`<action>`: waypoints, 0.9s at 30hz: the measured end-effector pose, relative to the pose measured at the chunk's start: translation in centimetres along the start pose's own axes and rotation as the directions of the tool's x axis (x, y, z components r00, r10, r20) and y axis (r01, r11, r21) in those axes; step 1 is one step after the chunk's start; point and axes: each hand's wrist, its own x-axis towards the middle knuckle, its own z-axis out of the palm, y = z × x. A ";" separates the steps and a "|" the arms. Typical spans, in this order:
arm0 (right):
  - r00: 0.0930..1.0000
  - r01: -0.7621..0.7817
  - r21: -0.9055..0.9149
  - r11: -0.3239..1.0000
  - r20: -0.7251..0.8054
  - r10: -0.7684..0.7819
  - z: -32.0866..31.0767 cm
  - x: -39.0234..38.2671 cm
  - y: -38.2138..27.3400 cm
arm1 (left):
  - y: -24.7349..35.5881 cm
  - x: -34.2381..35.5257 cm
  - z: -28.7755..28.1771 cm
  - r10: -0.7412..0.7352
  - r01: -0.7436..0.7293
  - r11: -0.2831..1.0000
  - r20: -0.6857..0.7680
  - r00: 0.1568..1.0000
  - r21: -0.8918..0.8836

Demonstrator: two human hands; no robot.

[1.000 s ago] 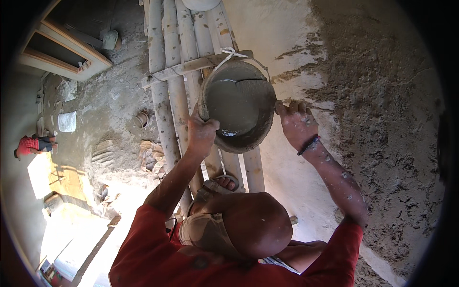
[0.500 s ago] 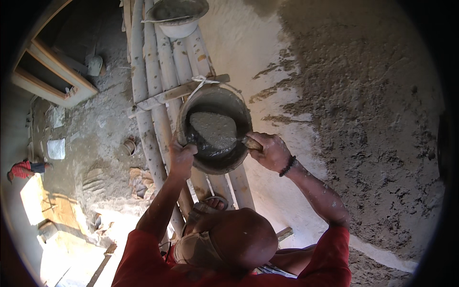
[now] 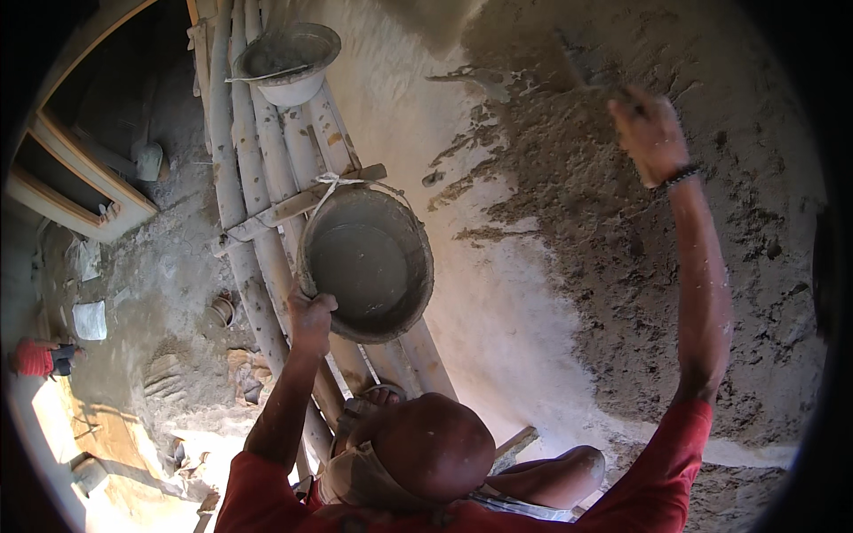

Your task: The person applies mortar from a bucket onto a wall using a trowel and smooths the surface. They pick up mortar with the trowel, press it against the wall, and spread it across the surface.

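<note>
A dark bucket (image 3: pixel 413 293) with grey wet mortar (image 3: pixel 360 262) inside stands on the pole scaffold, its mouth facing up. My left hand (image 3: pixel 311 322) is closed on the bucket's near left rim. My right hand (image 3: pixel 653 138), with a dark beaded bracelet at the wrist, is raised to the far right and closed around a trowel (image 3: pixel 579 69). The trowel's blade is blurred and lies at the wall (image 3: pixel 640 293), where rough dark mortar covers part of a pale surface. Whether the blade touches the wall, I cannot tell.
The scaffold of round poles (image 3: pixel 258 258) has a crosspiece under the bucket. Farther along it stands a second, pale bucket (image 3: pixel 293 89) with a dark rim. Below left are the floor, a shovel (image 3: pixel 149 160), a wooden frame (image 3: pixel 89 191) and a person in red (image 3: pixel 35 357).
My right hand has lifted the trowel out of the bucket and swung it up and right to the wall. My left hand stays on the rim; the view has shifted a little.
</note>
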 end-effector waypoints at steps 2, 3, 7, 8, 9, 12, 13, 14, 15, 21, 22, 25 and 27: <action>0.963 0.140 0.096 0.986 -0.245 -0.112 -5.1 2.3 1.1 | -0.3 0.2 -0.3 -0.014 0.014 1.000 -0.014 1.000 0.022; 0.954 0.152 0.046 0.987 -0.267 -0.135 -5.9 2.2 0.3 | -0.6 0.1 -0.4 -0.027 0.027 0.999 -0.019 0.999 0.033; 0.987 0.160 0.023 0.987 -0.027 -0.160 -4.0 -1.4 -1.2 | 0.3 -0.3 -0.4 0.019 -0.018 0.999 -0.040 0.999 0.038; 0.980 0.145 0.058 0.988 0.130 -0.152 -2.0 -2.9 -1.3 | 0.2 -0.3 -0.5 0.032 -0.031 0.999 -0.038 0.999 0.026; 0.941 0.149 0.092 0.985 0.294 -0.170 -0.1 -4.5 -1.1 | 0.0 -0.4 -0.5 0.037 -0.037 0.999 -0.027 0.999 0.010; 0.757 0.481 0.113 0.870 0.447 -0.477 9.0 -10.3 1.9 | 0.1 -0.7 0.5 0.027 -0.027 0.999 -0.001 1.000 -0.017; 0.733 0.573 -0.026 0.819 0.463 -0.498 11.5 -12.3 1.0 | 0.3 -0.9 0.8 0.046 -0.047 0.999 -0.027 0.999 -0.014; 0.709 0.649 -0.160 0.744 0.483 -0.515 13.5 -14.1 0.5 | 0.5 -1.2 1.3 0.059 -0.060 0.998 -0.050 0.997 -0.008; 0.686 0.700 -0.227 0.677 0.478 -0.549 15.7 -15.0 1.1 | 0.6 -1.4 1.5 0.080 -0.080 0.997 -0.067 0.995 0.004; 0.622 0.656 -0.152 0.740 0.665 -0.415 25.3 -19.0 1.9 | 0.2 -1.6 1.7 0.150 -0.150 0.989 -0.016 0.989 0.022; 0.593 0.626 -0.084 0.775 0.696 -0.404 26.1 -19.8 1.9 | 0.2 -1.7 1.6 0.154 -0.154 0.988 -0.023 0.988 0.010; 0.541 0.473 0.122 0.873 0.741 -0.397 28.1 -20.8 2.8 | 0.3 -1.6 1.7 0.184 -0.184 0.983 -0.027 0.983 -0.014; 0.581 0.425 0.236 0.874 0.669 -0.463 28.4 -20.9 3.8 | 0.5 -1.6 1.7 0.212 -0.212 0.977 -0.027 0.977 0.002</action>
